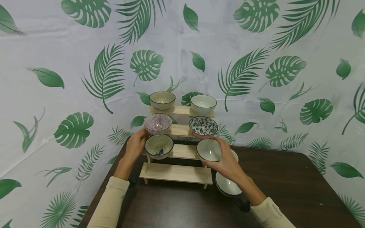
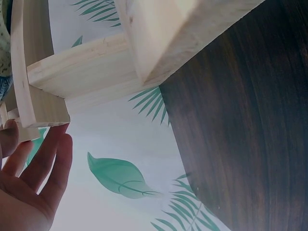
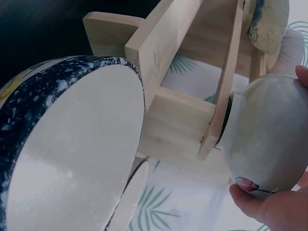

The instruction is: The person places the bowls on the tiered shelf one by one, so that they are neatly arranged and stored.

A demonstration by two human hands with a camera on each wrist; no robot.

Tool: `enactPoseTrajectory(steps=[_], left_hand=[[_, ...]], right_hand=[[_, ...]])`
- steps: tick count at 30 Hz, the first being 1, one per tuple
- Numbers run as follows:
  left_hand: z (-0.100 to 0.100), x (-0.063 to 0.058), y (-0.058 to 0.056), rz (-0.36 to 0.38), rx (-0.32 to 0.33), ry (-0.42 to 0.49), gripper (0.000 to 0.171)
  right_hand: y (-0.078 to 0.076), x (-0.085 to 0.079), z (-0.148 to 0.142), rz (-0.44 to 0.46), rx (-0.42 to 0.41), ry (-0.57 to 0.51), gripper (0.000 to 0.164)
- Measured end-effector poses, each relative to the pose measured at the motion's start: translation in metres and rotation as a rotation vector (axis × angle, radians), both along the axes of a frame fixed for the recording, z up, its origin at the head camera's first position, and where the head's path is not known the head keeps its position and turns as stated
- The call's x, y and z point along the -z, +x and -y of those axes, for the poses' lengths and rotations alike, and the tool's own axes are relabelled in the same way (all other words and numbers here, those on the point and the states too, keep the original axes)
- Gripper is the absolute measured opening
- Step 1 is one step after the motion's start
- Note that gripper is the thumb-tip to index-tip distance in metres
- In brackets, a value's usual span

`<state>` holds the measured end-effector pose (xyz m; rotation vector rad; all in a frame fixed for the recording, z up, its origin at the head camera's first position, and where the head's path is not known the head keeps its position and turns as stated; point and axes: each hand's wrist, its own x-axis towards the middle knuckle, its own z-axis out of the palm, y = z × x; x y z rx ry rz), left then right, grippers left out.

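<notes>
On the third step down of a wooden tiered stand [image 1: 176, 173], my right hand [image 1: 229, 164] grips a white bowl [image 1: 208, 150], thumb at the front and fingers over its right side. The right wrist view shows a small pink motif on this bowl [image 3: 269, 130], near the thumb. My left hand [image 1: 136, 144] is at the stand's left side, beside a speckled bowl with a blue mark [image 1: 159, 147]. In the left wrist view its extended fingers [image 2: 61, 159] touch or nearly touch the end of a step [image 2: 48, 113].
Above stand a purple-striped bowl [image 1: 157, 123], a black floral bowl [image 1: 203, 126], a beige bowl [image 1: 162, 100] and a pale bowl [image 1: 203, 104]. Right of the stand, a dark-rimmed bowl [image 1: 228, 185] and another white bowl [image 1: 235, 155] sit on the dark table [image 1: 285, 183]. Leaf-patterned cloth [image 1: 182, 41] hangs behind.
</notes>
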<state>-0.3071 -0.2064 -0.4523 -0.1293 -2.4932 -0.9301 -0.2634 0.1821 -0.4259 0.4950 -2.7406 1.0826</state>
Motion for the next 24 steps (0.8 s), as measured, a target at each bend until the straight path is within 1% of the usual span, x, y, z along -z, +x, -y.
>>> enactPoseTrajectory(steps=[7,13,17,24], left_hand=[[0.0001,-0.0005,0.0,0.004,0.004,0.008,0.034],[-0.0014,0.0003,0.001,0.005,0.008,0.002,0.035],[-0.0016,-0.0005,0.0011,-0.008,0.004,0.003,0.034],[-0.0011,-0.0014,0.0015,-0.023,0.006,0.003,0.031]], right_hand=[[-0.0007,-0.0031,0.0032,0.002,0.004,0.004,0.115],[0.0012,-0.0029,0.0053,0.022,0.013,-0.009,0.118],[0.0019,-0.0012,0.0064,0.027,0.021,-0.036,0.11],[0.0019,0.0029,0.01,0.028,0.019,-0.05,0.085]])
